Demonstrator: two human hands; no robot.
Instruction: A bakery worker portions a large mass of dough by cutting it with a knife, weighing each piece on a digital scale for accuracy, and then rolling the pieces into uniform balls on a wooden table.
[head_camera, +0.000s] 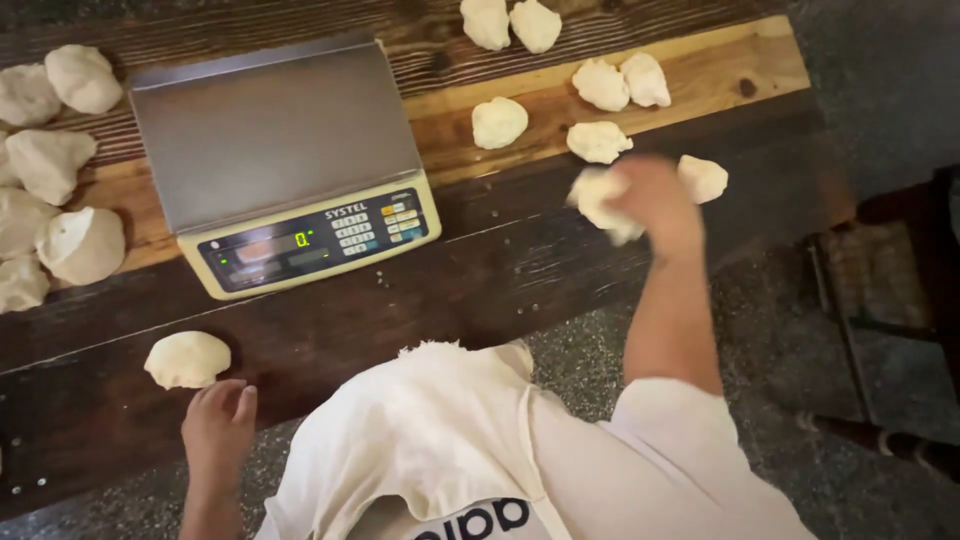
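My right hand (655, 200) is blurred with motion over the right part of the dark wooden table (500, 270), closed around a lump of pale dough (600, 198). My left hand (218, 418) rests at the table's near edge, fingers loosely apart and empty, just below a rounded dough piece (187, 359). A digital scale (280, 160) with a bare steel pan stands between the two hands, toward the far side.
Several dough lumps lie at the far left (60, 190) and several smaller ones at the far right (600, 110) on a lighter plank (700, 60). A white cloth (440, 420) drapes at the table's near edge. A speckled floor (880, 120) shows on the right.
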